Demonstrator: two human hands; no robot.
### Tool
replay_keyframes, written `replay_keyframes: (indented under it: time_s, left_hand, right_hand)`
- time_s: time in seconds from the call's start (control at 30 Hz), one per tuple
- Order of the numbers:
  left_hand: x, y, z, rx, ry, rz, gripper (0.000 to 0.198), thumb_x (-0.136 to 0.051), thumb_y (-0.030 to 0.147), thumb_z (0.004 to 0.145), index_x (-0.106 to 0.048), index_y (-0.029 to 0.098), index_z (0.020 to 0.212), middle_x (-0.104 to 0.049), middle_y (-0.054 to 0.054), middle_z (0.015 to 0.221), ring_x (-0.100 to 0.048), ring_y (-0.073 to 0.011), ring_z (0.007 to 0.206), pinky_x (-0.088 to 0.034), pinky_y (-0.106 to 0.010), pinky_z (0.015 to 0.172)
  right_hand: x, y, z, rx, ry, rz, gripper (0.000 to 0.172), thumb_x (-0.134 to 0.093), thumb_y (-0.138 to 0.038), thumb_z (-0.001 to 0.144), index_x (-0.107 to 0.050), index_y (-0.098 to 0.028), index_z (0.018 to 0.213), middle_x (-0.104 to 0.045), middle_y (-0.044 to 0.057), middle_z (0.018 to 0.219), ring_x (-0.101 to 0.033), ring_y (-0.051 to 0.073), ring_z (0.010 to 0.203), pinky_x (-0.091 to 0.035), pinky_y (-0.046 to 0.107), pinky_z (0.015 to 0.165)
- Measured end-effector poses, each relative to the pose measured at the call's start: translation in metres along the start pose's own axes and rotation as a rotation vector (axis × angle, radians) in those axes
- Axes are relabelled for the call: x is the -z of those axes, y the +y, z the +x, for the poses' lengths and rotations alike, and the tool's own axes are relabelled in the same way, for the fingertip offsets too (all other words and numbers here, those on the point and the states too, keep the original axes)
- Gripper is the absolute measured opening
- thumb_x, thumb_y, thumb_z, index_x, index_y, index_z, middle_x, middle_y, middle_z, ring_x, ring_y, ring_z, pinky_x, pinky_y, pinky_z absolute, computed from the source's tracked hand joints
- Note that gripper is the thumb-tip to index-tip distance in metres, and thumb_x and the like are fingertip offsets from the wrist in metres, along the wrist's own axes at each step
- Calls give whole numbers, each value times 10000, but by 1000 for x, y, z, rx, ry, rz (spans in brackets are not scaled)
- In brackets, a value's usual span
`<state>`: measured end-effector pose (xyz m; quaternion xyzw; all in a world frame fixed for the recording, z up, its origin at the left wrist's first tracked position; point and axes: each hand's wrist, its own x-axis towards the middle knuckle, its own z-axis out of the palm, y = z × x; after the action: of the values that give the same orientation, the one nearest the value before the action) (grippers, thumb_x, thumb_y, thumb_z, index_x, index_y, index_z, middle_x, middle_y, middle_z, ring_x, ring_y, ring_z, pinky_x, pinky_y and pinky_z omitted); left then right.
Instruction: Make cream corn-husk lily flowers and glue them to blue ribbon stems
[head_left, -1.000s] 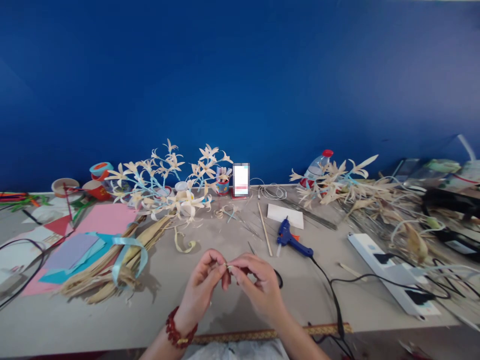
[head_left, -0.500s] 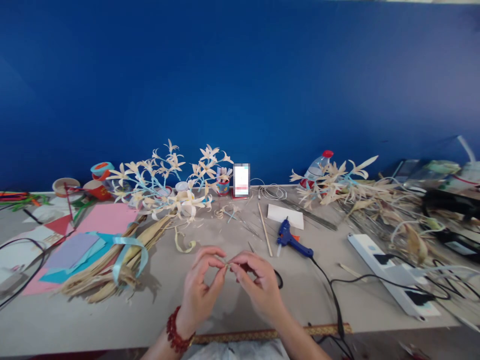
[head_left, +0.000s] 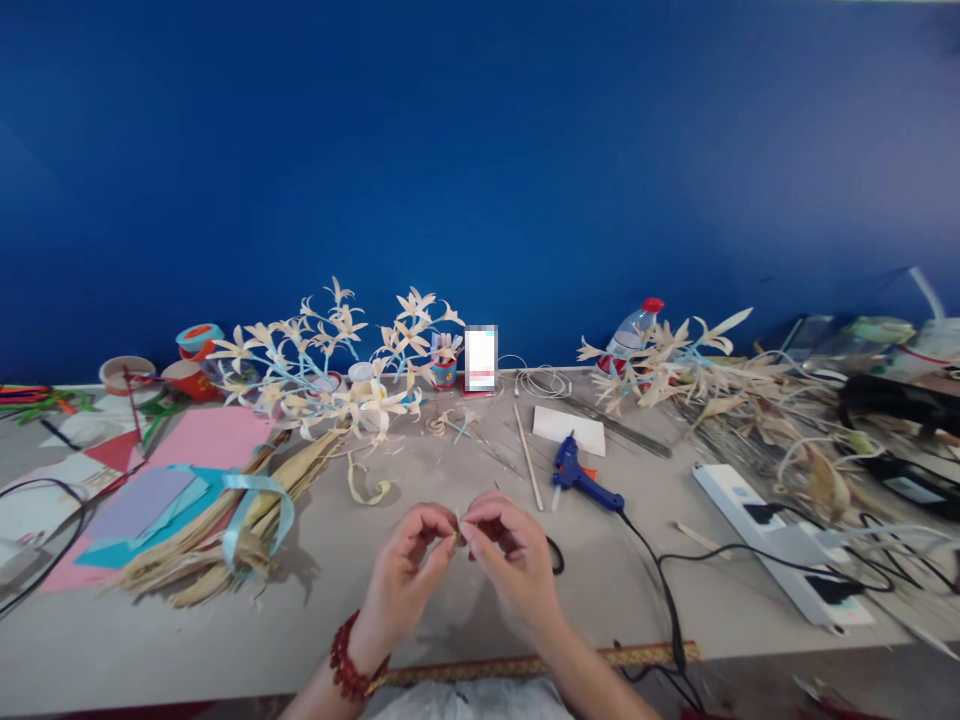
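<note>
Over the table's front middle, my left hand (head_left: 412, 565) and my right hand (head_left: 514, 560) meet fingertip to fingertip. Both are closed in a pinch on one small pale strip (head_left: 458, 522), mostly hidden by the fingers; it looks like dried husk, though its exact shape is too small to tell. A red beaded bracelet (head_left: 349, 660) circles my left wrist. Just beyond my hands lies a curled pale husk strip (head_left: 366, 490). Black scissor handles (head_left: 556, 556) show partly from behind my right hand. A blue glue gun (head_left: 581, 475) lies to the right of it.
A ribbon-tied husk bundle (head_left: 202, 560) and coloured paper (head_left: 217, 435) lie left. Husk flowers (head_left: 337, 325) stand at the back, more flowers (head_left: 682, 350) at right. A wooden stick (head_left: 528, 458), white power strip (head_left: 780, 545) and trailing black cable (head_left: 667, 590) occupy the right side.
My fingertips have drawn closer together around the small strip, and the left fingers have curled in more. The strip now points more upright. The view has shifted slightly.
</note>
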<state>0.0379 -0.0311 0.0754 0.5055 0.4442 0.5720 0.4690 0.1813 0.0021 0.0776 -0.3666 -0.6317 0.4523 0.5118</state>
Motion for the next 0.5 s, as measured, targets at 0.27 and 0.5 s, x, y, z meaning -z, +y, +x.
replay_keyframes:
  time_s: [0.27,0.5]
  left_hand:
    - [2,-3,-1,18,-3,39,50,-584,214,858,-602,179,830,-610,-41,823,-570,-171,788,-454,-256,718]
    - [0,0,-1,49,11,77,64,-606,234,842,-614,175,818,-627,-38,810,-580,-166,770,-458,-244,706]
  right_hand:
    - [6,-8,4,72,-76,-78,109,-576,-227,847,-652,-185,781,-617,41,782,-553,131,631,-452,237,557]
    - [11,-12,5,124,-135,-184,98,-558,-204,853,-654,-190,840,-625,38,779,-554,134,627,-466,256,602]
